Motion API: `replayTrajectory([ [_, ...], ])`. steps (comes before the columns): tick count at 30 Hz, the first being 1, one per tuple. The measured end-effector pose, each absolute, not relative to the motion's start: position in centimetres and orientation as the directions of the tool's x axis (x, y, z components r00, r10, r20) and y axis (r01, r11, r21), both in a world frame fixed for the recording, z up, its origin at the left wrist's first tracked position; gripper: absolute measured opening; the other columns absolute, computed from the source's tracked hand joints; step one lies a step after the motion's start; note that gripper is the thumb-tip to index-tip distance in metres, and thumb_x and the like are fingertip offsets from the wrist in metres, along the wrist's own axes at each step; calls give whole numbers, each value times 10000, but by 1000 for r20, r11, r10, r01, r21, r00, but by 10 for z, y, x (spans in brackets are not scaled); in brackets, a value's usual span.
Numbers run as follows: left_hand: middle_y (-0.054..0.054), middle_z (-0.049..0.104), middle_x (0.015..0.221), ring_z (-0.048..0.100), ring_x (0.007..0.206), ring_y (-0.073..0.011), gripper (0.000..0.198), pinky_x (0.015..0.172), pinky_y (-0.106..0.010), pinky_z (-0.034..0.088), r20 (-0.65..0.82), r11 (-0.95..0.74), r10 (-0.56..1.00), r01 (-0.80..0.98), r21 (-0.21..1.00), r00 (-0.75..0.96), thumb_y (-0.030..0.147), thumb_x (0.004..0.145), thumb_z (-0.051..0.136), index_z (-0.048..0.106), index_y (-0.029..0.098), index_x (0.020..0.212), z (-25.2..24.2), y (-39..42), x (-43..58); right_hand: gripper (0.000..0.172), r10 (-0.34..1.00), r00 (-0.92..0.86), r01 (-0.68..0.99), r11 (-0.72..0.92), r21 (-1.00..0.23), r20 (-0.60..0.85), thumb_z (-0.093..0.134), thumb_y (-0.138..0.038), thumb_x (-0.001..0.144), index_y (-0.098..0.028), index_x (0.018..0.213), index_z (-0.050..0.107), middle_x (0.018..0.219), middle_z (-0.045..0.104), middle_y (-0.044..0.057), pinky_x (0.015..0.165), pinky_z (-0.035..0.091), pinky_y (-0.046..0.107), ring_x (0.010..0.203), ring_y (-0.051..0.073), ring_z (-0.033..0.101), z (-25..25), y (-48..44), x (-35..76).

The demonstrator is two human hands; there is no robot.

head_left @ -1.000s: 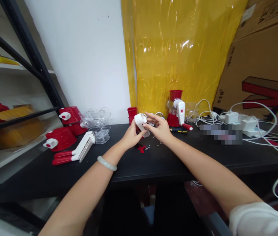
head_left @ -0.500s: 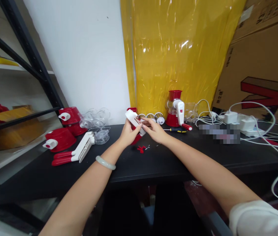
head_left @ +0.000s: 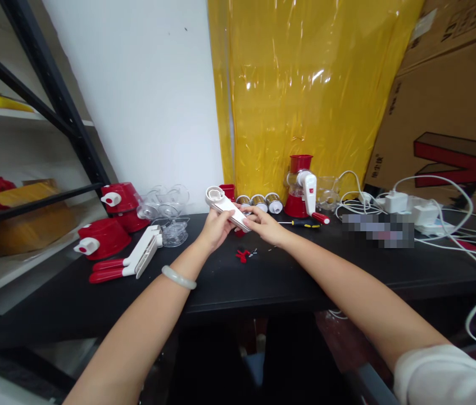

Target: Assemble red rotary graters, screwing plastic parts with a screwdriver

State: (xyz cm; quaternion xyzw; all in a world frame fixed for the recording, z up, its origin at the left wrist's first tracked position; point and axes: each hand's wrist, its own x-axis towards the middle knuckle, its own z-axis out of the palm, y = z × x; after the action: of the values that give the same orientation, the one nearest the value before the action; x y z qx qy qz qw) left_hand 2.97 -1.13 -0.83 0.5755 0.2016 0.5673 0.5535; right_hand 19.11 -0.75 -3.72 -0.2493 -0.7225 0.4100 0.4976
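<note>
Both hands hold a white crank handle (head_left: 231, 215) above the black table. Its round ring end points up and to the left. My left hand (head_left: 216, 229) is closed round its near left side, while my right hand (head_left: 264, 225) pinches the lower right end. Some of the red grip below is hidden by the fingers. Small red plastic pieces (head_left: 242, 255) lie on the table beneath the hands, with tiny screws (head_left: 253, 252) beside them. Just beyond my right hand rests a screwdriver (head_left: 305, 224) with a yellow and black handle.
An assembled red and white rotary grater (head_left: 299, 191) stands at the back, near metal grating drums (head_left: 258, 203). Red bases (head_left: 103, 238), clear plastic parts (head_left: 174, 232) and more crank handles (head_left: 143, 253) lie left. White cables (head_left: 469, 247) and chargers (head_left: 395, 201) crowd the right.
The crank handle has been turned over in my hands, so its ring end and long flat face now show. My left hand has shifted slightly left.
</note>
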Motion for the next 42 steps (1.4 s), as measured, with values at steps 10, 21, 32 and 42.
replayTrajectory([
  [10, -104, 705, 1041, 680, 958, -228, 448, 824, -403, 568, 437, -345, 879, -378, 859, 192, 365, 690, 784, 587, 149, 1029, -10, -8, 29, 418, 734, -318, 70, 649, -757, 600, 690, -331, 762, -186, 1100, 492, 713, 599, -39, 759, 512, 340, 680, 130, 612, -35, -12, 192],
  [21, -119, 723, 1049, 693, 971, -248, 452, 841, -426, 565, 416, -296, 872, -399, 868, 258, 359, 698, 784, 570, 155, 1040, -8, -15, 34, 277, 728, -253, 263, 685, -679, 637, 639, -439, 794, -179, 879, 594, 800, 658, 17, 673, 480, 286, 679, 130, 584, -29, -22, 191],
  [32, -125, 709, 1082, 677, 1015, -259, 502, 848, -423, 565, 443, -329, 870, -413, 849, 218, 372, 683, 792, 554, 153, 1067, -7, -20, 38, 226, 696, -214, 305, 714, -630, 685, 596, -414, 829, -195, 804, 543, 697, 565, -17, 622, 411, 268, 619, 124, 508, -27, -24, 186],
  [42, -134, 684, 1166, 655, 1079, -251, 467, 890, -417, 558, 435, -332, 878, -401, 854, 198, 365, 711, 772, 565, 168, 1081, -7, -19, 41, 291, 742, -187, 233, 670, -705, 643, 574, -477, 838, -186, 834, 567, 697, 597, -9, 640, 432, 267, 646, 132, 547, -28, -22, 186],
])
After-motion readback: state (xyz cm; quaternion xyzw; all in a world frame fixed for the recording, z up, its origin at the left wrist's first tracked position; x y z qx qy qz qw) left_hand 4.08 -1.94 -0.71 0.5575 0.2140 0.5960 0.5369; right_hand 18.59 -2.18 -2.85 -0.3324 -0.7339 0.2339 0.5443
